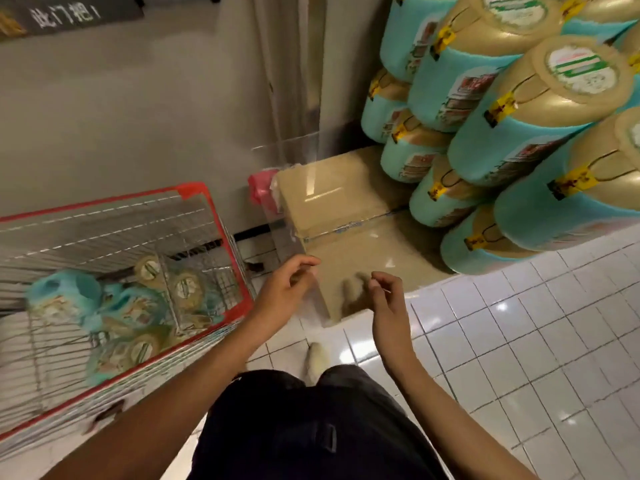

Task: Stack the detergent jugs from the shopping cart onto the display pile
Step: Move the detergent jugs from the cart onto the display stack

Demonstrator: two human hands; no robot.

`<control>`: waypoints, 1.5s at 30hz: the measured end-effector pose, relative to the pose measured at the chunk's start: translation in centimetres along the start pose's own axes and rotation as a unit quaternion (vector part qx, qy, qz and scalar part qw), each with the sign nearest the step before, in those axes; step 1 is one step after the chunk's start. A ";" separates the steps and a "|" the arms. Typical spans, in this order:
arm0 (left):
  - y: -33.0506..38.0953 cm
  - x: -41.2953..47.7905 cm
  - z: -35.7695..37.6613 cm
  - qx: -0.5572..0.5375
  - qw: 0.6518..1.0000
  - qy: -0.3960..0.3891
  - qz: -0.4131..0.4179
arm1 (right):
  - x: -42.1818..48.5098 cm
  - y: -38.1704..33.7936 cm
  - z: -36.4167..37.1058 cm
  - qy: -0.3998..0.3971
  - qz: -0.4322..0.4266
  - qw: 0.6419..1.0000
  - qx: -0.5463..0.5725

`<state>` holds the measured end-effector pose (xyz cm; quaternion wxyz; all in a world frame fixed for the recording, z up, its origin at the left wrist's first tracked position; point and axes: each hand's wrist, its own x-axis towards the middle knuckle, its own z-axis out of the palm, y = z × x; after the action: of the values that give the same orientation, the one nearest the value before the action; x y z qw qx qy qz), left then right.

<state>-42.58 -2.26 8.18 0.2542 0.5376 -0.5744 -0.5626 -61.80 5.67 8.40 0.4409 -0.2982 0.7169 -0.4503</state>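
Note:
Several teal detergent jugs with gold tops point(131, 313) lie in a red-rimmed wire shopping cart point(221, 244) at the left. The display pile point(512, 140) of the same jugs rises at the upper right, stacked in tiers on a tan base. My left hand point(284, 289) hovers just right of the cart's rim, fingers loosely curled, holding nothing. My right hand point(388, 299) hangs a little to its right over the tan platform's front corner, fingers also loosely curled and empty.
A tan platform point(346, 209) under clear plastic lies between the cart and the pile. A pink bag point(261, 188) sits at its back left corner. White floor tiles point(519, 341) spread to the right. A grey wall stands behind. My legs and one shoe point(317, 358) show below.

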 end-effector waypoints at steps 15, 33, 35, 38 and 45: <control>-11.6 -13.5 -19.8 -0.127 0.932 0.333 -0.063 | -2.6 -4.7 23.8 -0.310 -0.036 0.935 -0.170; -27.4 -18.3 -38.0 -0.256 0.850 0.370 -0.276 | -6.5 1.6 52.9 -0.451 0.026 0.844 -0.289; -30.0 -17.2 -39.4 -0.272 0.846 0.344 -0.305 | -6.0 3.1 55.5 -0.446 0.036 0.840 -0.308; -33.3 -15.1 -41.5 -0.290 0.840 0.317 -0.333 | -4.7 6.0 59.6 -0.446 0.043 0.831 -0.331; -43.3 -8.9 -44.4 -0.334 0.809 0.262 -0.407 | 0.8 15.1 69.1 -0.419 0.024 0.818 -0.393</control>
<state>14.19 -1.63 -18.28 0.3070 0.7311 0.0085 -0.6092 -0.34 -15.15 -19.81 0.5544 -0.5891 0.5859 0.0491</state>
